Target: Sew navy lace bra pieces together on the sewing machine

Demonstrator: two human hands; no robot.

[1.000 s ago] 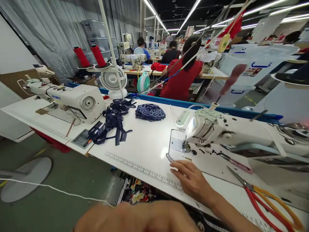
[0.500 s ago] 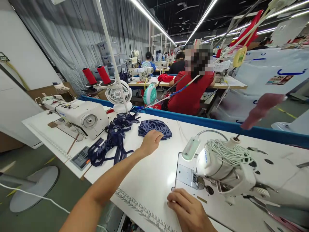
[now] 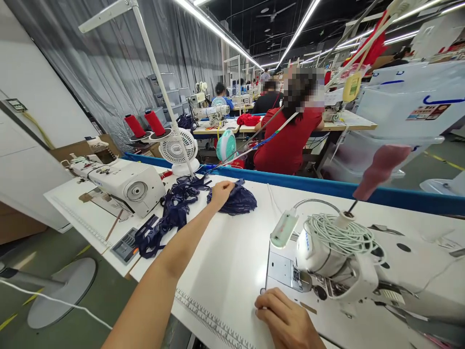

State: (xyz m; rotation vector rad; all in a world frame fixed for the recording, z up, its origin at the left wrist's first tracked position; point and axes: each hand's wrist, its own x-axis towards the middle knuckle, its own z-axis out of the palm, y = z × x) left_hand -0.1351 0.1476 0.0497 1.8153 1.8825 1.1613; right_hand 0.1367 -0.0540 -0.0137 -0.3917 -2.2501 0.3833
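Resting near the front edge of the white surface (image 3: 218,271), my right hand (image 3: 283,312) has its fingers bent and close together; whether anything sits under them I cannot tell. Just left of it, the printed ruler (image 3: 214,317) runs along that front edge. Immediately beyond my right hand, toward the right end, stands the sewing machine (image 3: 327,264), its metal plate (image 3: 279,269) nearest my fingers and its lamp (image 3: 285,228) on the plate's far side.

My left forearm (image 3: 174,259) crosses from the front edge toward the far edge. My left hand (image 3: 221,193) is clamped, thumb against fingers, on a raised edge of the navy fabric (image 3: 238,202), which lies near the far edge. The bulk of it extends right of the left hand and slightly toward me; its long axis appears to run roughly along the far edge. The left hand is clearly the nearer of the two.

Clearance: tangled navy strips (image 3: 163,228) crowd the left side, and the blue cloth border (image 3: 308,186) closes the far edge. The wider room, in my judgement, lies between the fabric, the machine and the front edge.
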